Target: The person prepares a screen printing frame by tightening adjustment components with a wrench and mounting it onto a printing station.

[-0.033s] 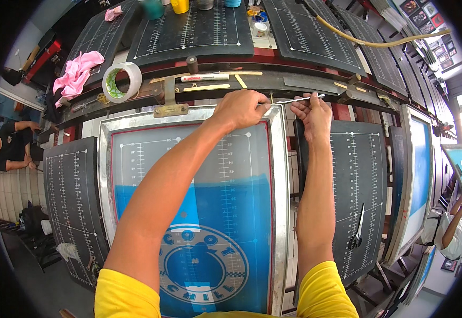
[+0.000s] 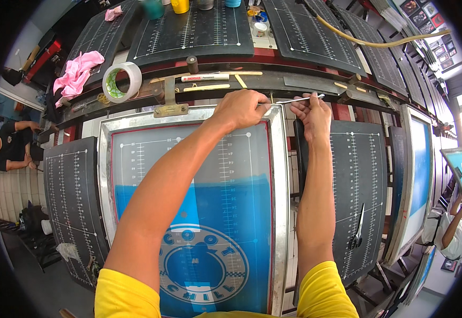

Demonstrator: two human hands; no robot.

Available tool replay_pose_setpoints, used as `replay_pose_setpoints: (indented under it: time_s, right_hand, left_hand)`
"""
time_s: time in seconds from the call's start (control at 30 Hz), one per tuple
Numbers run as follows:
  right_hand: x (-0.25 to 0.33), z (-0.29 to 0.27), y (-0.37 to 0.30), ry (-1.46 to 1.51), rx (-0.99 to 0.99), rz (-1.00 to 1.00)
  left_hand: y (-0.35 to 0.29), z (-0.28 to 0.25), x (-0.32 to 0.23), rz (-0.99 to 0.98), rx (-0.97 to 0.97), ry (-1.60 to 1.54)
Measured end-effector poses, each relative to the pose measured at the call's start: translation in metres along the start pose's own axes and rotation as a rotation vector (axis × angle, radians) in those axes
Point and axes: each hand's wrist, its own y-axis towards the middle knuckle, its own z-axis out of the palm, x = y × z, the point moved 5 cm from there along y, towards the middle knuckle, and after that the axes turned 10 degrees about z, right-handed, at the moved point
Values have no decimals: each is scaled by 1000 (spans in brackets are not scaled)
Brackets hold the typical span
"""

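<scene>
My right hand (image 2: 313,115) is closed on a thin silver metal rod-like tool (image 2: 304,99), which points left toward a small upright pin or bolt (image 2: 272,98). My left hand (image 2: 240,110) is curled, thumb and fingers together, beside that pin at the far right corner of a metal-framed printing screen (image 2: 280,212). What its fingers hold is hidden. Blue film covers the screen's near part, with a round lettered design (image 2: 204,265) in it. A metal hinge plate (image 2: 171,109) sits on the frame's far edge.
Beyond the frame, a rail (image 2: 263,80) carries a marker (image 2: 204,77), wooden sticks and a tape roll (image 2: 121,82). A pink cloth (image 2: 80,73) lies at left. Scissors (image 2: 358,228) rest on the black ruled board (image 2: 342,254) at right. People are at both sides.
Both my hands and the tool keep their places. At the far right, the small screen another person holds has shifted slightly.
</scene>
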Motion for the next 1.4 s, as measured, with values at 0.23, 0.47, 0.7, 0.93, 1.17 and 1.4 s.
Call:
replay_pose_setpoints:
  time_s: [0.23,0.47,0.7,0.93,1.17,1.4]
  right_hand:
    - [0,5,-2,-16,10,-41]
    - [14,19,-18,-162,-4,-289]
    - [13,34,-28,-268,36,-493]
    - [16,42,-39,-395,1,-629]
    - [27,43,-50,-598,-160,-791]
    - [30,47,-51,-714,-164,-890]
  left_hand:
    - [0,0,-1,-9,13,-3]
    - [1,-1,-2,-3,17,7]
    - [0,0,0,37,-34,24]
    - [-1,-3,-4,-11,7,9]
    - [-1,-2,-3,10,-46,-20]
    - [-1,-3,-5,37,-24,-12]
